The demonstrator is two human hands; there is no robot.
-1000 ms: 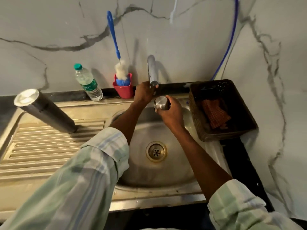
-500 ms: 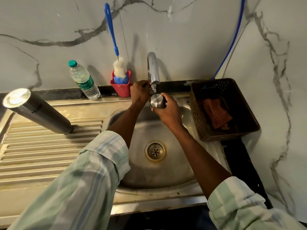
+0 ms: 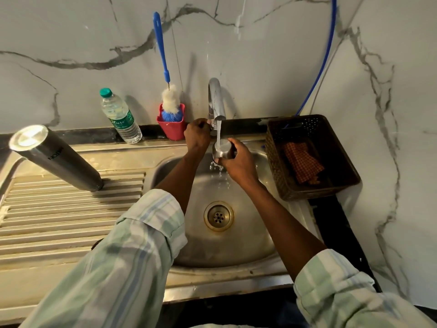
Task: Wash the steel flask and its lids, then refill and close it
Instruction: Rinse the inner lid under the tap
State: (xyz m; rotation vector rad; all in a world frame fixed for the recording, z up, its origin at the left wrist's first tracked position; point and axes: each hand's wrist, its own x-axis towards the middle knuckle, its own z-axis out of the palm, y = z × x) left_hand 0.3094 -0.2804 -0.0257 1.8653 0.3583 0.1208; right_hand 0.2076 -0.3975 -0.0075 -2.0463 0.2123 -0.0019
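1. The right hand has its fingers curled around a small steel lid, shaped like a cup, and holds it under the running water at the 12 o'clock side of the sink. Water spills off the lid into the basin.
2. The left hand is closed on the handle at the base of the tap, just at 11 o'clock from the lid.
3. The steel flask stands upside down on the ribbed drainboard, at 10 o'clock from the drain, well apart from both hands. Its base faces up.
4. Judgement: the washing is in the rinsing stage for this lid. Whether the flask is already washed cannot be told. Any other lid is not visible. Refilling and closing are not yet done.
5. Farther back, by the wall, stand a plastic water bottle and a red holder with a blue bottle brush.
6. At 2 o'clock sits a dark basket with a checked cloth inside.
7. Nothing blocks the path from the sink to the flask.
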